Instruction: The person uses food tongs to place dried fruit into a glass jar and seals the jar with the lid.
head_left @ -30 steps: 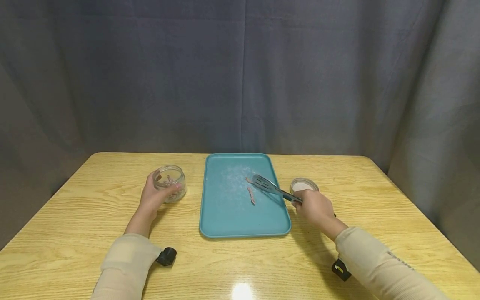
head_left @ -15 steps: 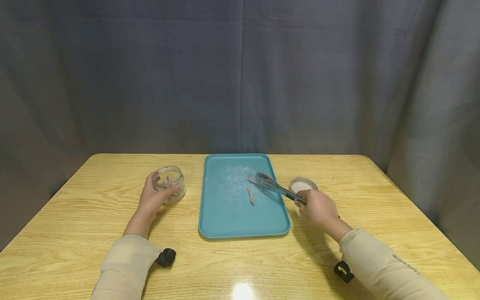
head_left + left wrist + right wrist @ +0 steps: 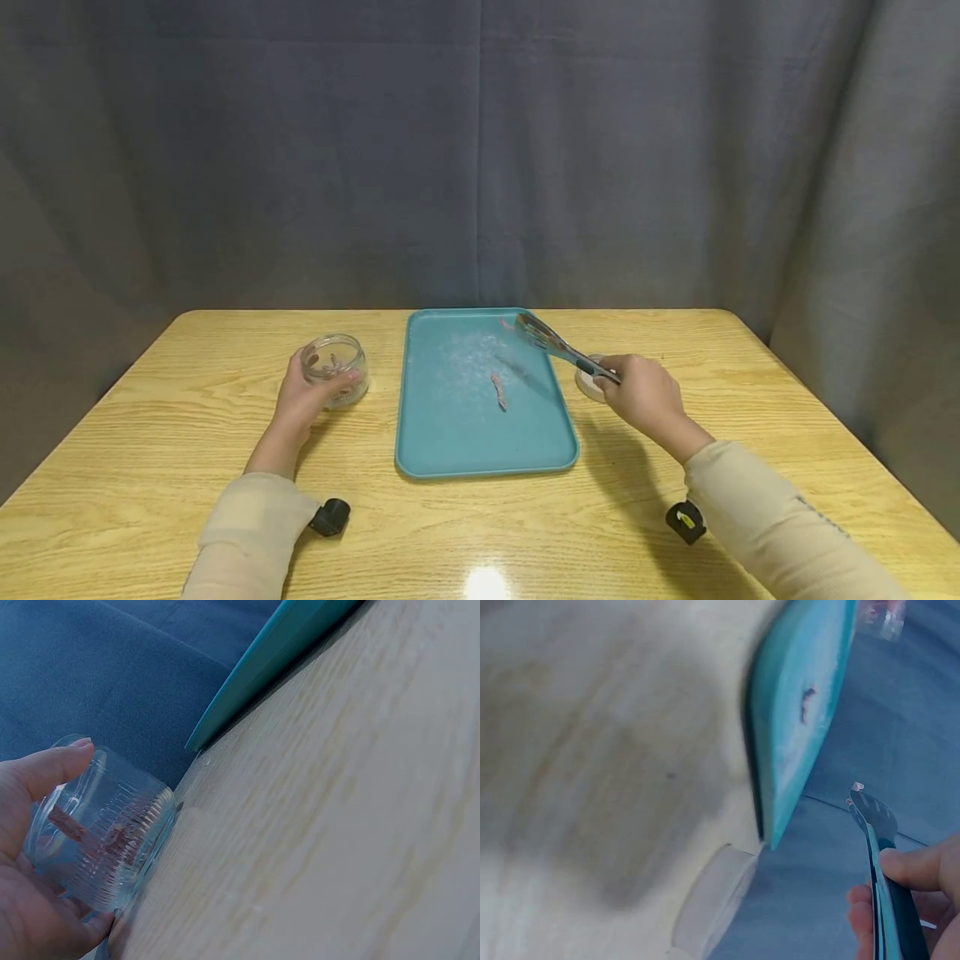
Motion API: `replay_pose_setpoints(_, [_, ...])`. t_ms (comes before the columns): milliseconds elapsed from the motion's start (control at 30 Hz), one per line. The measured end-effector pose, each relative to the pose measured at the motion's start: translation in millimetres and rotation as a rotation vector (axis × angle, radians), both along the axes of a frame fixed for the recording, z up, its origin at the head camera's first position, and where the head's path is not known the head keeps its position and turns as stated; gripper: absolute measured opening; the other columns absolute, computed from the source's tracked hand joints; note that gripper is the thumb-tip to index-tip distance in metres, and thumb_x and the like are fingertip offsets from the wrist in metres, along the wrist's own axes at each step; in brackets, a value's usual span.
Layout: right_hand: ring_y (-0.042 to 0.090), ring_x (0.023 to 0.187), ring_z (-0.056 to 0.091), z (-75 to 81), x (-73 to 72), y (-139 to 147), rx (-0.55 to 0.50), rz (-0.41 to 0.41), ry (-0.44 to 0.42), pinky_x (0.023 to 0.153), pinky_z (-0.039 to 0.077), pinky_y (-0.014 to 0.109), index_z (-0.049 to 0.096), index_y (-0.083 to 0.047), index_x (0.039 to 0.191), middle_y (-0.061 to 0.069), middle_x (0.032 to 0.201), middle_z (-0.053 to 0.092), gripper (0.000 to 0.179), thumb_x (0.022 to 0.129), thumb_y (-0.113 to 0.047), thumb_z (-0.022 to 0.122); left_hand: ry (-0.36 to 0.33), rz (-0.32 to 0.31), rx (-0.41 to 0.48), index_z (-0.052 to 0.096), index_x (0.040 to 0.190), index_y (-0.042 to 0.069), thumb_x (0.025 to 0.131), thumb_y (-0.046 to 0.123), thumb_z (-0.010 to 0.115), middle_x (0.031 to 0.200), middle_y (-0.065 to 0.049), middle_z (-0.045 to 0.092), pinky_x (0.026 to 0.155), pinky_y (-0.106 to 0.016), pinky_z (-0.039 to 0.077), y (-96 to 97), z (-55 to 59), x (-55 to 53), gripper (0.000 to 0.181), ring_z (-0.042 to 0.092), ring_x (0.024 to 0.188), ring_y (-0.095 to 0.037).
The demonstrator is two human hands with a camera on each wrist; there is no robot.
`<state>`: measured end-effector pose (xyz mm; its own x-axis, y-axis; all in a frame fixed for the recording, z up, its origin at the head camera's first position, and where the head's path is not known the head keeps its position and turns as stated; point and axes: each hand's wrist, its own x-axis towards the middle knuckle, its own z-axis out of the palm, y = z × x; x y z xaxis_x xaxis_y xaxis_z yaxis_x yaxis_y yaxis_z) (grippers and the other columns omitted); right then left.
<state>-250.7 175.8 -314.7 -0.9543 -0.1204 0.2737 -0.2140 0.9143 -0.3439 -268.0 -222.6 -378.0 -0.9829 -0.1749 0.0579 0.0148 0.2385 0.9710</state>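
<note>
My left hand [image 3: 298, 402] grips a glass jar [image 3: 343, 352] standing on the table, its mouth uncovered. Several reddish-brown strips [image 3: 112, 838] lie inside, seen through the jar's ribbed side in the left wrist view. My right hand [image 3: 645, 395] holds metal tongs [image 3: 558, 343] with dark grips, raised over the tray's far right part. At the tongs' tips is a pinkish strip [image 3: 506, 323], mostly hidden between the slotted ends. Another pinkish strip [image 3: 498, 392] lies on the blue-green tray [image 3: 468, 446], below and left of the tongs.
White powdery marks [image 3: 472, 354] spread over the tray's upper middle. A low round container [image 3: 590, 385], pale in colour, sits right of the tray, partly behind my right hand. A grey curtain [image 3: 480, 167] hangs behind the wooden table [image 3: 450, 533].
The tongs have closed on the upper strip and lifted it off the tray, moving up and away. The right hand rose with them. The left hand and jar stayed put.
</note>
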Motion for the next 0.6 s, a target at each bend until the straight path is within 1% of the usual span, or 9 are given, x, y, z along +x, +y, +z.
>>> replay_pose_setpoints(67, [0.016,0.050,0.043,3.6,-0.3,-1.1,-0.019,0.001,0.007,0.039,0.032,0.029,0.065,-0.006,0.098,0.002,0.065,0.058,0.021,0.080,-0.016,0.060,0.000,-0.001,0.001,0.003,0.139,0.013,0.073,0.033,0.069,0.140,-0.014,0.009,0.095,-0.049,0.021,0.1,0.2,0.1,0.096,0.015,0.123,-0.037])
replay_pose_setpoints(167, [0.016,0.050,0.042,9.1,-1.7,-4.0,-0.034,0.006,0.021,0.039,0.030,0.029,0.066,-0.008,0.094,0.002,0.064,0.056,0.017,0.080,-0.017,0.060,0.005,-0.002,0.008,0.003,0.139,0.012,0.073,0.032,0.069,0.140,-0.015,0.009,0.095,-0.048,0.021,0.3,0.4,0.0,0.096,0.016,0.123,-0.037])
replay_pose_setpoints(400, [0.017,0.052,0.041,26.2,-4.7,-15.7,-0.051,0.017,0.066,0.039,0.028,0.028,0.065,-0.008,0.094,0.003,0.069,0.059,0.017,0.081,-0.018,0.059,0.001,-0.005,-0.001,0.002,0.139,0.012,0.073,0.033,0.069,0.140,-0.015,0.009,0.095,-0.049,0.021,0.0,0.6,0.2,0.096,0.014,0.123,-0.038])
replay_pose_setpoints(600, [0.018,0.055,0.044,40.9,-6.6,-28.8,-0.066,0.035,0.090,0.042,0.030,0.029,0.065,-0.008,0.094,0.001,0.069,0.060,0.018,0.083,-0.019,0.058,-0.008,0.004,-0.011,0.002,0.139,0.013,0.073,0.033,0.069,0.141,-0.014,0.009,0.096,-0.049,0.019,0.2,0.7,0.3,0.096,0.013,0.124,-0.037])
